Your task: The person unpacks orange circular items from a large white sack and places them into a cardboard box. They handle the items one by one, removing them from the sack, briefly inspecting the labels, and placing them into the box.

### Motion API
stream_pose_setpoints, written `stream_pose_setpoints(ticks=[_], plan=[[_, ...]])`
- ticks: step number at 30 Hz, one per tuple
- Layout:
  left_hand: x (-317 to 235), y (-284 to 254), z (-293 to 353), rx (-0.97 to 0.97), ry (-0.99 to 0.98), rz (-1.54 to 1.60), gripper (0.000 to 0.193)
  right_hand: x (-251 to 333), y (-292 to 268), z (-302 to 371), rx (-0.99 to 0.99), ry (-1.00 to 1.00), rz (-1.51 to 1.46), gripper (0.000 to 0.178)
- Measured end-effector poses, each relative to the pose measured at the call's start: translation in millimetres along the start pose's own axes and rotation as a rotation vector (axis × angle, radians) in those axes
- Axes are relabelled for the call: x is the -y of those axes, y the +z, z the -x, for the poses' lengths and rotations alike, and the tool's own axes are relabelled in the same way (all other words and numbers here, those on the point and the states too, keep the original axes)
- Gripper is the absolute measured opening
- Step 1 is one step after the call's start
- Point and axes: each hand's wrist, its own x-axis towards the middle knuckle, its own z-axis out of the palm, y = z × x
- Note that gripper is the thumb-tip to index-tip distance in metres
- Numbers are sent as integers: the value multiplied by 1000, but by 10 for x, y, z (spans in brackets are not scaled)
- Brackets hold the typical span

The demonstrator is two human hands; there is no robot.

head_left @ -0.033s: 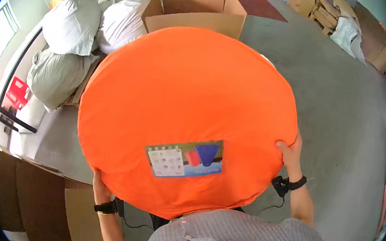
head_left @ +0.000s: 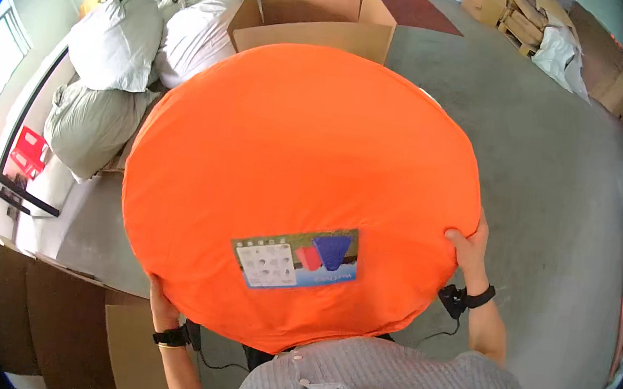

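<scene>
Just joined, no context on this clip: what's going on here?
A person holds a large round flat orange fabric disc in front of them, gripping its rim on both sides. The left hand grips the lower left edge, the right hand the right edge. A rectangular printed card sits on the disc's face. Beyond it stand an open brown cardboard box and stuffed grey sacks on a concrete floor.
</scene>
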Motion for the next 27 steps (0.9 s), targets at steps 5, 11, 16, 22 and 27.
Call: stream_pose_setpoints(ticks=[5,11,16,22,27], plan=[[36,-239,201,-9,53,-1,68,30,79,111,-32,-78,11,59],[87,-312,197,29,140,32,61,-786,-323,229,-122,187,-38,54],[-218,274,443,-64,205,-221,57,-722,-144,150,-98,190,-333,64],[-397,446,532,-21,160,-218,64,-657,75,107,-9,289,-534,64],[-417,380,509,53,188,-341,65,-596,245,166,-18,358,-611,61]])
